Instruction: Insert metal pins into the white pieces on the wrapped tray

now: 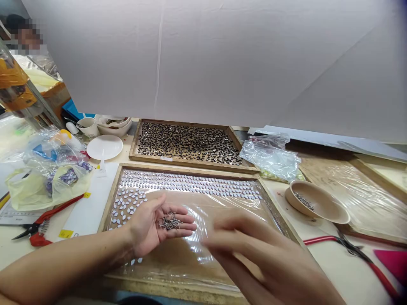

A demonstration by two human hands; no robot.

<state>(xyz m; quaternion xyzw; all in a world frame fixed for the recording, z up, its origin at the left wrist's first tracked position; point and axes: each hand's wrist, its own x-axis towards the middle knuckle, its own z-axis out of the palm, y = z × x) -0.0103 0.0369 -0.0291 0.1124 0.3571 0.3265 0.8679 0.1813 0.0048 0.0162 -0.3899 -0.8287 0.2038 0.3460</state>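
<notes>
My left hand is palm up over the near wooden tray, fingers stretched out, carrying a small heap of thin metal pins in the palm and on the fingers. To its right, my right hand hangs above the same tray, smeared by motion, so I cannot see whether its fingertips grip anything. The tray is lined with clear plastic film. Rows of small pale leaf-shaped pieces line its far side, and looser pale pieces lie at its left.
Behind stands a tray of small dark pieces. A tan bowl with metal pins sits right, near red-handled pliers. At left are red-handled cutters, plastic bags and a white plate. A person is far left.
</notes>
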